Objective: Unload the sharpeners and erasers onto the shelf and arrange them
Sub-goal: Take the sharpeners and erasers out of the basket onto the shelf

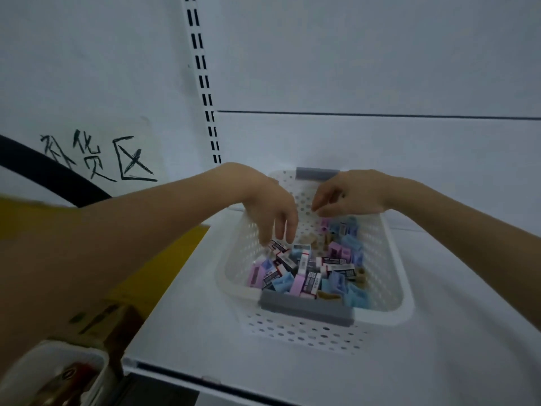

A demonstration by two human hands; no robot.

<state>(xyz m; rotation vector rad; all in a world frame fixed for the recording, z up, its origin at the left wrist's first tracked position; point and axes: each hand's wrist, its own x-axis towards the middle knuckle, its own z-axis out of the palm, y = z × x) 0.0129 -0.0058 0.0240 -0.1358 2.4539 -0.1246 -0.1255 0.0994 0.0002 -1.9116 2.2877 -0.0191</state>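
Observation:
A white perforated basket [389, 259] with grey handles stands on the white shelf [205, 317]. Inside lies a jumble of erasers [304, 268] in dark sleeves, mostly at the left, and pastel blue, pink and tan sharpeners [348, 247], mostly at the right. My left hand [272, 212] hangs over the basket's left half with fingers pointing down, their tips just above or touching the erasers. My right hand [348, 194] hovers over the far end, fingers loosely curled, thumb and forefinger close together above the sharpeners. I see nothing held in either hand.
The white back panel [351, 68] rises behind the basket, with a slotted upright [202, 80] at its left. A handwritten sign [96, 153] hangs left of it. A yellow surface [164, 259] and a white tub [52, 373] sit at the lower left.

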